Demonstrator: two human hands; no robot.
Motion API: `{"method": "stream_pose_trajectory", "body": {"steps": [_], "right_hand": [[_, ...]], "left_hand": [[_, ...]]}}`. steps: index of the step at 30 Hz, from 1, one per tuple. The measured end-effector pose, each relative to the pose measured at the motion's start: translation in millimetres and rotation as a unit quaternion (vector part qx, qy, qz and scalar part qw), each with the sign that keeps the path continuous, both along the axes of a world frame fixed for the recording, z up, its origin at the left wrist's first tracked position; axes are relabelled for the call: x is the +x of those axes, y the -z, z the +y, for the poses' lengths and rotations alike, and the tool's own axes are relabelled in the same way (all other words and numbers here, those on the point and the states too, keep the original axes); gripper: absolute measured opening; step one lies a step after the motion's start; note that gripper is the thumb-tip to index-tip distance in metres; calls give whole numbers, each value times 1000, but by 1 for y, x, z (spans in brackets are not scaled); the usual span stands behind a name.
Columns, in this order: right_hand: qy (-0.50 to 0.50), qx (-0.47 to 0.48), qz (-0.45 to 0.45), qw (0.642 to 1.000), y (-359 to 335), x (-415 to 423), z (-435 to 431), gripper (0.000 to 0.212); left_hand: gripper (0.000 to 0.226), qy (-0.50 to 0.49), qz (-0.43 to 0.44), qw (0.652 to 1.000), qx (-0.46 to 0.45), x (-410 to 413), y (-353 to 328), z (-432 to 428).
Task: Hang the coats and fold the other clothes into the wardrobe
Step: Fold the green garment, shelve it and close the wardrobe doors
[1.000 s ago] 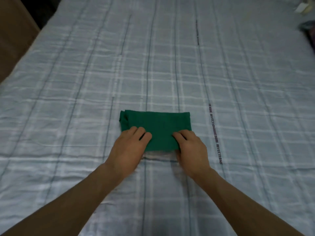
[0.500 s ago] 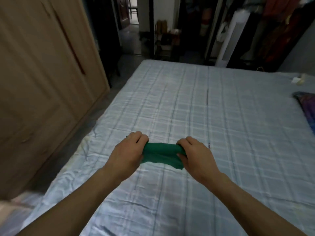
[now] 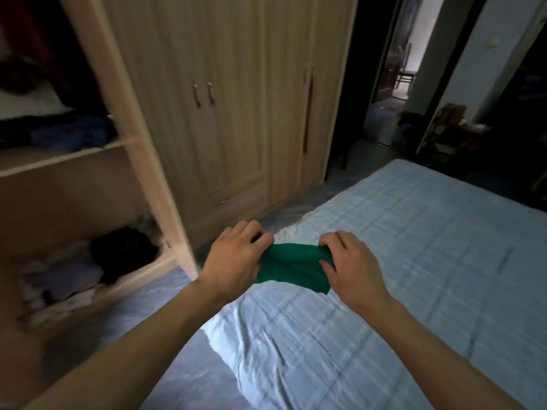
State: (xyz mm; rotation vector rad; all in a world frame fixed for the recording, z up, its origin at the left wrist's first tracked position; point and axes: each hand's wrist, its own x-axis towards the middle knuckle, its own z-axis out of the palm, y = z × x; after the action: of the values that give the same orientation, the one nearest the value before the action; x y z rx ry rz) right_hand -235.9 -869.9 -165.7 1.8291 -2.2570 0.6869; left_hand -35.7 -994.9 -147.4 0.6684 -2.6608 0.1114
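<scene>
Where a second ago the folded green garment (image 3: 291, 267) lay flat on the bed (image 3: 429, 247) under both hands, we now find it lifted clear of the bedspread. It is carried between the two hands, above the bed's near left corner. The left hand (image 3: 233, 258) grips its left end with the fingers curled round the top edge. The right hand (image 3: 352, 264) pinches the right end in the same way, so both are clasped on the cloth and neither is free. Between them the garment sags a little and its lower flap hangs loose near the right hand, though the fold seems to us to have held together.

The view has swung as well. Half a second ago we looked along the bed towards the far doorway (image 3: 393, 84), with the wardrobe (image 3: 142, 173) only at the left edge. Now the wardrobe fills the left and far side. Its open section at the near left shows a shelf (image 3: 59, 156) with dark clothes on it and a lower compartment (image 3: 139, 273) heaped with pale and dark clothing. The wardrobe doors (image 3: 225, 119) further right are closed.

We take this to mean that folding this piece is finished and carrying it over is under way. What remains, in our judgement, is to turn further left and lay it in the open section without letting the loose flap unfold. We cannot tell which shelf will take it.
</scene>
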Motion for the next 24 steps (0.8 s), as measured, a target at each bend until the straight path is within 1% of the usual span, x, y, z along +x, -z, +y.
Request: {"method": "stream_pose_trajectory", "body": {"steps": [4, 9, 14, 20, 24], "right_hand": [[-94, -5, 20, 995, 2, 55, -54, 23], [-179, 5, 28, 984, 0, 130, -125, 31], [-216, 31, 62, 974, 3, 203, -197, 25], [-260, 63, 61, 962, 6, 286, -276, 31], [-294, 82, 62, 950, 16, 338, -319, 34]], "left_hand": [[28, -94, -24, 995, -24, 70, 0, -25], [43, -179, -27, 983, -39, 157, 9, -61], [49, -239, -15, 971, -24, 239, 23, -109], [56, -286, -3, 958, 3, 323, 44, -165], [56, -311, -2, 950, 15, 375, 60, -196]]}}
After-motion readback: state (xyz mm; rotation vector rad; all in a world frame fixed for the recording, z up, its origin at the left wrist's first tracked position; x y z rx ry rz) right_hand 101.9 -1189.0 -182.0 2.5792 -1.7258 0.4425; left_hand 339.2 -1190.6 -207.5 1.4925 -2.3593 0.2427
